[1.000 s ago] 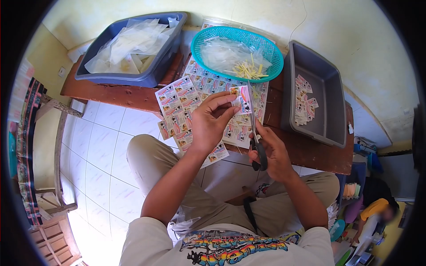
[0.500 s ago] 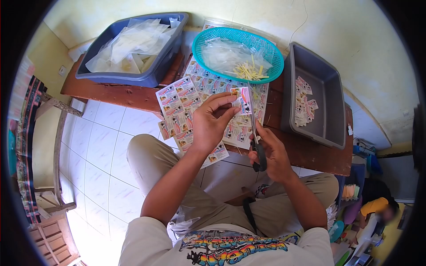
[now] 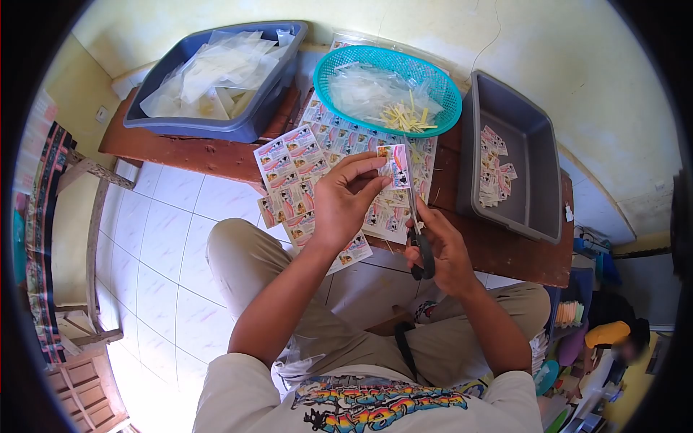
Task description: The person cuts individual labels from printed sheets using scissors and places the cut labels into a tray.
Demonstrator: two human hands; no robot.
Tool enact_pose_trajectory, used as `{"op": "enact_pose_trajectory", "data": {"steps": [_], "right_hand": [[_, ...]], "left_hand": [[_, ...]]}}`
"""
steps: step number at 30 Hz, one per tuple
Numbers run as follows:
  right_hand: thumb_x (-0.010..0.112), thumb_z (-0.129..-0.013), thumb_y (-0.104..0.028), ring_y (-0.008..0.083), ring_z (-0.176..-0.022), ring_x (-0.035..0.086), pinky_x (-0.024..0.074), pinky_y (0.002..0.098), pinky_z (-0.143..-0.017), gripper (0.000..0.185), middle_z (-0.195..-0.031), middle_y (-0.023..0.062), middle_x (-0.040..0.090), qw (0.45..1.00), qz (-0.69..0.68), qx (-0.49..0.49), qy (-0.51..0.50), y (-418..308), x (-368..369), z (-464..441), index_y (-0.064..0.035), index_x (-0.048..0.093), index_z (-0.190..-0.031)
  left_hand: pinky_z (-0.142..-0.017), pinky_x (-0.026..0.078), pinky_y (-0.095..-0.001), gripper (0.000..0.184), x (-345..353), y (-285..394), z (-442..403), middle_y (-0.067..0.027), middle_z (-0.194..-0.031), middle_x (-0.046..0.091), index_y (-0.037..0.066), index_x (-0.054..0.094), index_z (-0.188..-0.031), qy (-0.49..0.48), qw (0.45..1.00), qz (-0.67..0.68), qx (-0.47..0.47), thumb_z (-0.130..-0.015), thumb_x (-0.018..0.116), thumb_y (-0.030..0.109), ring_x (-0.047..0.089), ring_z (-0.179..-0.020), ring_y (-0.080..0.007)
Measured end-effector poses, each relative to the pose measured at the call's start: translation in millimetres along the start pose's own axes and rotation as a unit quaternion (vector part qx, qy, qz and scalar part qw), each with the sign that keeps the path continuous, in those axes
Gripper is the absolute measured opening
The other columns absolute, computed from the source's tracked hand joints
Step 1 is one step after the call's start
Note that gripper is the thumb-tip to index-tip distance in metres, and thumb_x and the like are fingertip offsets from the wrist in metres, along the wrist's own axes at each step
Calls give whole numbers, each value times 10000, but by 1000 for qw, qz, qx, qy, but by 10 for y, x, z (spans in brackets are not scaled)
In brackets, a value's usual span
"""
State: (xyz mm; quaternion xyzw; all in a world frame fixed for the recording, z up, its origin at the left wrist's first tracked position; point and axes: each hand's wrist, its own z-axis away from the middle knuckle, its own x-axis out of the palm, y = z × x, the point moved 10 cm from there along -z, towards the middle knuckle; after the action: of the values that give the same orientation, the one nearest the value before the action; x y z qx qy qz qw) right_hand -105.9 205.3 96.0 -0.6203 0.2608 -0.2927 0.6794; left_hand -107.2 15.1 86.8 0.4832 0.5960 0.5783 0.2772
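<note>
My left hand (image 3: 349, 198) pinches a small printed label (image 3: 395, 167) between thumb and fingers. Black-handled scissors (image 3: 421, 247) are gripped in my right hand (image 3: 444, 249), their blades at the label's right edge. Below and to the left of the label lie printed label sheets (image 3: 290, 160), partly hidden by my left hand and forearm. Beyond the label stands a turquoise basket (image 3: 323, 101) that holds clear plastic pieces (image 3: 368, 92) and thin yellow strips (image 3: 406, 117).
On the reddish wooden bench (image 3: 505, 254), a grey tub (image 3: 543, 215) at the right holds several cut labels (image 3: 496, 173). A blue tub (image 3: 253, 126) with translucent sheets stands at the left. Another person (image 3: 610, 335) is at the far lower right.
The label in my left hand has shifted very slightly in view. Both hands keep the same grips, and the scissors stay at the label's right edge.
</note>
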Motion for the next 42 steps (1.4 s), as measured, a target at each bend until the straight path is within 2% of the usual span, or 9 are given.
{"op": "enact_pose_trajectory", "data": {"steps": [8, 16, 29, 31, 37, 42], "right_hand": [[813, -911, -7, 118, -1027, 625, 571, 244, -865, 908, -1307, 60, 502, 1000, -6, -8, 9, -35, 4, -6, -70, 316, -1669], [784, -928, 11, 110, -995, 633, 594, 237, -782, 884, -1305, 58, 501, 1000, -4, 1, 6, -17, 13, 5, -83, 314, -1670], [796, -931, -18, 106, -1002, 636, 593, 244, -790, 875, -1331, 66, 509, 999, -29, 20, 8, 46, 6, 12, -62, 320, -1664], [809, -926, -37, 107, -1007, 635, 587, 246, -792, 883, -1326, 67, 513, 1000, -2, -11, 12, 31, -11, -1, -60, 323, -1663], [810, -923, -32, 116, -1038, 631, 574, 246, -786, 884, -1338, 71, 511, 999, -35, 12, 18, 7, -19, 2, -44, 323, -1660], [806, -923, -23, 123, -1045, 630, 577, 247, -792, 882, -1341, 71, 511, 1000, -21, 5, 16, 16, -28, -1, -47, 323, -1661]], "left_hand": [[-928, 609, -292, 291, 30, -13, 16, -119, -1295, 695, -19, 753, -1207, -8, 1000, 5, -8, -918, 779, -46, 720, -1057, -157], [-926, 610, -292, 289, 30, -18, 13, -121, -1295, 696, -18, 753, -1203, -8, 1000, 0, -2, -916, 781, -46, 730, -1043, -165], [-940, 609, -295, 284, 23, -44, 16, -126, -1301, 696, -30, 748, -1205, -6, 1000, 6, -8, -923, 776, -44, 733, -1077, -173], [-900, 618, -284, 285, 25, -53, 15, -122, -1299, 698, -23, 750, -1206, -7, 1000, 5, -9, -923, 777, -44, 736, -1060, -169], [-797, 625, -258, 289, 46, -62, 27, -109, -1294, 704, -2, 757, -1206, -16, 1000, -1, -3, -920, 780, -40, 738, -1024, -158], [-782, 623, -257, 283, 45, -68, 25, -104, -1293, 707, -1, 758, -1203, -18, 1000, -4, -6, -923, 780, -35, 738, -1022, -155]]}}
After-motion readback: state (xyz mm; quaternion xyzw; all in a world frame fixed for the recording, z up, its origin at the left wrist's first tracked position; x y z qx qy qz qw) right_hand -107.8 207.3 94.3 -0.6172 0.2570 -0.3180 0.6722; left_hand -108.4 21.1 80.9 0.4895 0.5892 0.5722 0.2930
